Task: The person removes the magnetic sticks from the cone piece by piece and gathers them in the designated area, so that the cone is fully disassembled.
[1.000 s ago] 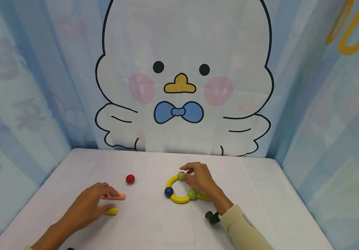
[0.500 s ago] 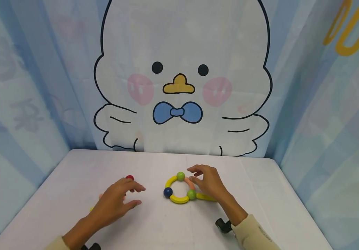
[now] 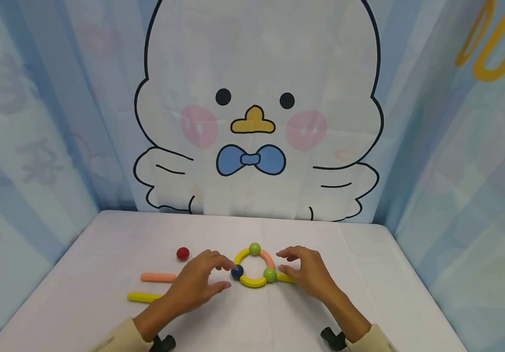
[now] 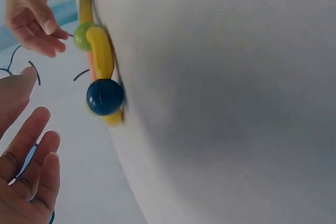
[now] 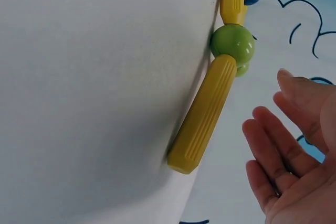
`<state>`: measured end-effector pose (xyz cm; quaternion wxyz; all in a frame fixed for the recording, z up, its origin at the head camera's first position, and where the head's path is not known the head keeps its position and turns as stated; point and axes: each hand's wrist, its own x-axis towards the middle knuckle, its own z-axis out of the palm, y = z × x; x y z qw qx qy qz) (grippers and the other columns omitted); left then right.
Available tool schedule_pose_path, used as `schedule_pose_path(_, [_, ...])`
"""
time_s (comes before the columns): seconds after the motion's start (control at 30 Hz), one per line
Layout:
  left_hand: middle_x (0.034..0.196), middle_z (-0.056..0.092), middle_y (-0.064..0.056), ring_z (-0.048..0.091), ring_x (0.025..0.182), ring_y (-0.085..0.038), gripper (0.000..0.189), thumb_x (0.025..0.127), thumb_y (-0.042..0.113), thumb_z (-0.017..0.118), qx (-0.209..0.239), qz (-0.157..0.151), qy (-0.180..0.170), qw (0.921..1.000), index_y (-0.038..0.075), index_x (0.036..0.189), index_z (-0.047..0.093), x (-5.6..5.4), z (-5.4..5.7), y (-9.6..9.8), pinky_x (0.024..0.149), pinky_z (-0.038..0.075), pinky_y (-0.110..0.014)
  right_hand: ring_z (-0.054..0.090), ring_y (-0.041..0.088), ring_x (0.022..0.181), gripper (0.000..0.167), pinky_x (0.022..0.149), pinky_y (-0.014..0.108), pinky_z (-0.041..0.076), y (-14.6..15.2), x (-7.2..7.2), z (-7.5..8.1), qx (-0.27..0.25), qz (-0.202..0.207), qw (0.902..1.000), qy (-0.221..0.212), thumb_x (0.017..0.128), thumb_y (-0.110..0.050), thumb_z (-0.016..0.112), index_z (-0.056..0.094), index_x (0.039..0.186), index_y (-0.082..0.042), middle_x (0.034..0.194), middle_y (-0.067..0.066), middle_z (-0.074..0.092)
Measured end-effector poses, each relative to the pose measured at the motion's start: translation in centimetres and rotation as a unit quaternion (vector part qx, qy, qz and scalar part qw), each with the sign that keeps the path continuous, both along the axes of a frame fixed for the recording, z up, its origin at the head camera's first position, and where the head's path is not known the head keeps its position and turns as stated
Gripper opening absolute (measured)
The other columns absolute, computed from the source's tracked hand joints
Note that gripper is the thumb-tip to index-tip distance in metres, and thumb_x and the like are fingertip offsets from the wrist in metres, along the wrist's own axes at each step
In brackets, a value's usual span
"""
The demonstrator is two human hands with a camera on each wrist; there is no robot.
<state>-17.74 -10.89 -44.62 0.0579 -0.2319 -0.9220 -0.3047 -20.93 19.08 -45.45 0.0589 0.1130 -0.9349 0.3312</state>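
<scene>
A ring of curved rods and balls lies on the white table point(image 3: 234, 322). Its parts are yellow curved rods point(image 3: 253, 282), an orange curved rod point(image 3: 267, 258), green balls point(image 3: 254, 249) and a blue ball point(image 3: 237, 272). From the lower green ball a straight yellow rod point(image 5: 203, 116) sticks out to the right. My left hand point(image 3: 201, 281) is at the ring's left, fingertips close by the blue ball, thumb and fingers apart. On the right, my right hand point(image 3: 311, 271) hovers by the straight yellow rod and covers its end in the head view. Both hands hold nothing.
Left of my left hand lie an orange rod point(image 3: 157, 277) and a yellow rod point(image 3: 143, 297), partly covered by the hand and wrist. A red ball point(image 3: 183, 253) sits behind them. A curtain with a cartoon duck point(image 3: 252, 190) hangs behind the table.
My left hand has moved right, from the loose rods across to the blue ball. My right hand has let go of the ring near the far green ball and drawn back to the right.
</scene>
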Motion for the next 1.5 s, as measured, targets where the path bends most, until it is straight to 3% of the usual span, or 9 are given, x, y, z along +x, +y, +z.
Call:
schedule_pose_path(0.17, [0.112, 0.074, 0.006, 0.066, 0.106, -0.017, 0.037, 0.087, 0.018, 0.089, 0.008, -0.034, -0.016, 0.9993, 0.024, 0.121, 0.075, -0.8, -0.7, 1.7, 0.095, 0.059, -0.033, 0.070, 0.017, 0.106, 0.029, 0.100, 0.049, 0.057, 0.8, 0.7, -0.3, -0.002, -0.008, 0.9998, -0.016, 0.088, -0.011, 0.087, 0.081, 0.115, -0.020, 0.114, -0.004, 0.078])
schedule_pose_path(0.5, [0.115, 0.076, 0.004, 0.068, 0.104, -0.017, 0.036, 0.087, 0.019, 0.090, 0.013, -0.077, -0.012, 0.9968, 0.019, 0.119, 0.075, -2.9, -1.9, 4.9, 0.093, 0.057, -0.031, 0.071, 0.016, 0.108, 0.028, 0.102, 0.051, 0.055, 1.9, 0.8, -1.1, 0.004, -0.011, 0.9994, -0.034, 0.087, -0.013, 0.088, 0.081, 0.112, -0.023, 0.111, -0.008, 0.078])
schedule_pose_path(0.67, [0.114, 0.077, 0.002, 0.069, 0.103, -0.018, 0.034, 0.088, 0.019, 0.089, 0.012, -0.093, 0.004, 0.9956, 0.018, 0.118, 0.075, -4.0, -2.4, 6.4, 0.091, 0.056, -0.031, 0.071, 0.014, 0.106, 0.029, 0.103, 0.050, 0.055, 2.2, 0.8, -1.4, 0.008, -0.009, 0.9991, -0.041, 0.085, -0.009, 0.088, 0.081, 0.110, -0.023, 0.108, -0.008, 0.078])
schedule_pose_path(0.9, [0.111, 0.075, 0.003, 0.071, 0.103, -0.019, 0.033, 0.084, 0.008, 0.088, 0.015, -0.123, 0.020, 0.9921, 0.017, 0.113, 0.077, -5.3, -3.0, 7.8, 0.092, 0.056, -0.029, 0.071, 0.013, 0.099, 0.026, 0.098, 0.047, 0.056, 2.5, 0.6, -1.7, 0.010, 0.015, 0.9990, -0.041, 0.084, -0.006, 0.089, 0.082, 0.104, -0.019, 0.103, -0.008, 0.078])
schedule_pose_path(1.13, [0.107, 0.075, 0.006, 0.071, 0.097, -0.014, 0.029, 0.084, 0.011, 0.090, -0.013, -0.109, -0.001, 0.9939, 0.017, 0.110, 0.079, -5.8, -3.1, 8.8, 0.087, 0.055, -0.024, 0.067, 0.007, 0.092, 0.023, 0.095, 0.043, 0.056, 2.2, 0.1, -1.9, 0.018, 0.028, 0.9981, -0.051, 0.084, -0.005, 0.089, 0.082, 0.098, -0.021, 0.094, -0.010, 0.076])
schedule_pose_path(1.5, [0.104, 0.075, 0.003, 0.070, 0.096, -0.014, 0.025, 0.084, 0.015, 0.091, -0.029, -0.111, 0.006, 0.9934, 0.016, 0.107, 0.081, -6.0, -3.2, 9.3, 0.082, 0.053, -0.023, 0.064, 0.005, 0.085, 0.022, 0.088, 0.034, 0.055, 1.9, 0.2, -1.8, 0.030, 0.032, 0.9978, -0.049, 0.082, -0.004, 0.089, 0.081, 0.095, -0.020, 0.090, -0.009, 0.074])
